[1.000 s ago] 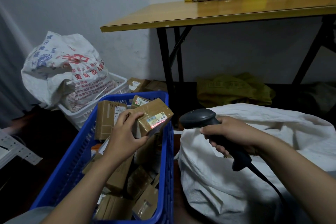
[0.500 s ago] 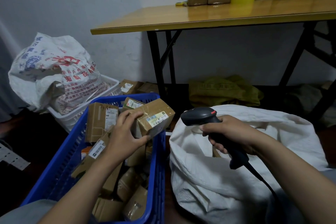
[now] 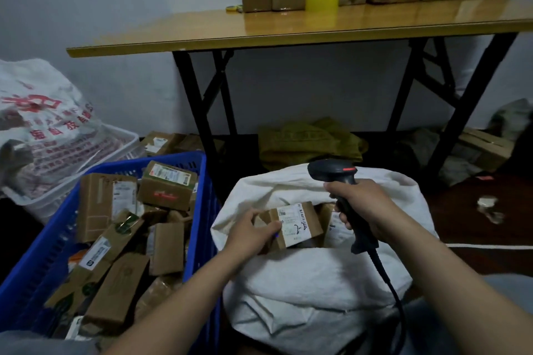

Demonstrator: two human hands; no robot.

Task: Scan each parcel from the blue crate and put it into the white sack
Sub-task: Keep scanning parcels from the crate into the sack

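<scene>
My left hand (image 3: 250,232) grips a small brown parcel (image 3: 294,225) with a white label, holding it in the mouth of the white sack (image 3: 317,282) at lower centre. Another parcel shows inside the sack beside it. My right hand (image 3: 364,204) holds the black barcode scanner (image 3: 334,174) by its handle just above the sack's opening, its cable trailing down to the right. The blue crate (image 3: 199,210) on the left holds several brown cardboard parcels.
A printed white bag (image 3: 43,127) sits in a white basket (image 3: 124,141) at far left. A yellow folding table (image 3: 288,29) with black legs stands behind, carrying cardboard boxes. A green sack (image 3: 305,141) and more boxes lie under it.
My left hand has carried the parcel from above the blue crate rightward and down into the sack's mouth. The scanner hand moved slightly right and the view shifted.
</scene>
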